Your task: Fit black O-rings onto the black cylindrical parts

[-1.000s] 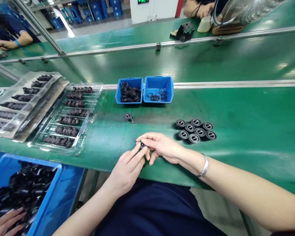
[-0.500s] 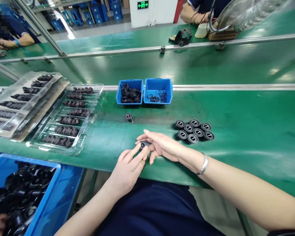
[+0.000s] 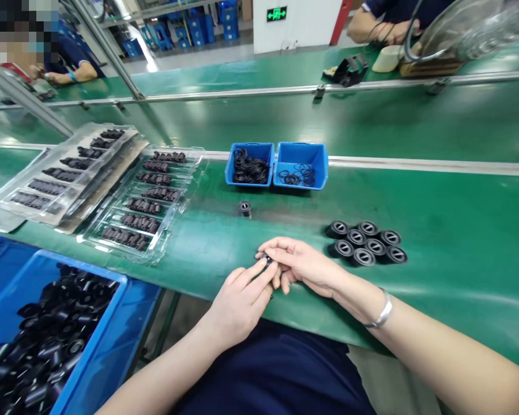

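Between my fingertips is a small black round part, mostly covered. My left hand reaches in from the lower left, its fingers pressed on the part. My right hand closes on it from the other side, thumb on top. Just beyond my hands a single small black cylinder stands upright on the green bench. To the right stands a cluster of wider black cylindrical parts, each with a pale slot mark on top.
A blue bin of black rings adjoins another blue bin with fewer rings. Clear plastic trays of dark parts lie at left. A blue crate of black parts stands lower left. Two people sit across the bench.
The view has swung left, so everything sits further right. My right thumb has come down onto the part, covering more of it. A hand at the lower-left crate is out of view.
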`<state>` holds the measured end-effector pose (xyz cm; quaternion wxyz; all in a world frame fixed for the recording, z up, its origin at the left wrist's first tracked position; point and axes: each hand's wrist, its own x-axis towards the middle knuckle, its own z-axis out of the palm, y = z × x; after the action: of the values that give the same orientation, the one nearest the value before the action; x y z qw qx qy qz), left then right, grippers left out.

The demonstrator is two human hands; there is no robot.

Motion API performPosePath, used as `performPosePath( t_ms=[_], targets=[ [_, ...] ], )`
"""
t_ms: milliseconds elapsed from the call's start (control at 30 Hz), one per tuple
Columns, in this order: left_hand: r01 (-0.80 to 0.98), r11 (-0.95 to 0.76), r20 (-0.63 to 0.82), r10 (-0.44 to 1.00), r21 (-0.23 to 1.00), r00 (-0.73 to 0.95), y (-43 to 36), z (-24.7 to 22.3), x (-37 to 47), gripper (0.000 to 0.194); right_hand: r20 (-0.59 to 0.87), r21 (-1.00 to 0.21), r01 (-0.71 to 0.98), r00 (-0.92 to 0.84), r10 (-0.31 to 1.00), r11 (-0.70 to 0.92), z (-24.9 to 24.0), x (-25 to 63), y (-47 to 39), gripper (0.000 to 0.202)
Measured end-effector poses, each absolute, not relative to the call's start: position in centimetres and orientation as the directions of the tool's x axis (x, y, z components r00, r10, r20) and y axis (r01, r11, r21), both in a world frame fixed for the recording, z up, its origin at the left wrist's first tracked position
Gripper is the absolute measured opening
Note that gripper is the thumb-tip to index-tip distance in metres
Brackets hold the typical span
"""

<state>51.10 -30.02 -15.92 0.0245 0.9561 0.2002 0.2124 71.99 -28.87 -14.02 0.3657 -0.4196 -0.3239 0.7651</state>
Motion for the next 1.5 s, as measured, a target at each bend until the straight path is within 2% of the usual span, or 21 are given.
performPosePath(
  t_ms=[100, 367, 567, 700, 800, 867, 1000, 1167, 1500],
  targets=[
    [0.405, -0.905, 0.374, 0.424, 0.133, 0.825, -30.0, -16.1, 51.2, 0.028, -0.421, -0.822, -0.233, -0.363, 0.831, -0.519, -13.8, 71.8, -28.7, 0.035],
    [0.436, -0.900, 0.421, 0.398, 0.005, 0.815, -29.8, -15.7, 51.8, 0.028, -0.488, -0.820, -0.156, -0.312, 0.815, -0.551, -13.4, 71.4, -28.4, 0.042],
    [0.397, -0.917, 0.444, 0.340, -0.039, 0.829, -29.0, -16.3, 51.2, 0.031, -0.472, -0.843, -0.142, -0.270, 0.839, -0.520, -14.1, 71.6, -28.7, 0.047],
    [0.417, -0.905, 0.426, 0.348, -0.078, 0.835, -29.0, -16.3, 51.2, 0.029, -0.474, -0.846, -0.111, -0.294, 0.830, -0.522, -14.5, 71.8, -28.6, 0.051],
    [0.444, -0.890, 0.431, 0.364, -0.098, 0.825, -29.0, -16.0, 51.4, 0.027, -0.453, -0.868, -0.106, -0.233, 0.861, -0.485, -14.5, 71.6, -28.4, 0.054],
    [0.464, -0.882, 0.435, 0.387, -0.083, 0.813, -28.8, -15.7, 51.4, 0.028, -0.411, -0.887, -0.147, -0.176, 0.894, -0.437, -14.3, 71.3, -28.6, 0.055],
    [0.530, -0.847, 0.458, 0.485, 0.034, 0.745, -27.8, -15.6, 51.1, 0.027, -0.337, -0.902, -0.246, -0.116, 0.934, -0.356, -13.9, 70.8, -29.7, 0.054],
    [0.502, -0.861, 0.465, 0.477, 0.078, 0.746, -25.1, -16.0, 51.3, 0.024, -0.289, -0.903, -0.316, -0.050, 0.956, -0.290, -14.7, 70.8, -30.1, 0.047],
    [0.550, -0.834, 0.475, 0.502, 0.046, 0.723, -22.3, -15.1, 51.1, 0.022, -0.211, -0.953, -0.194, -0.121, 0.970, -0.231, -16.1, 71.0, -30.4, 0.041]
  ],
)
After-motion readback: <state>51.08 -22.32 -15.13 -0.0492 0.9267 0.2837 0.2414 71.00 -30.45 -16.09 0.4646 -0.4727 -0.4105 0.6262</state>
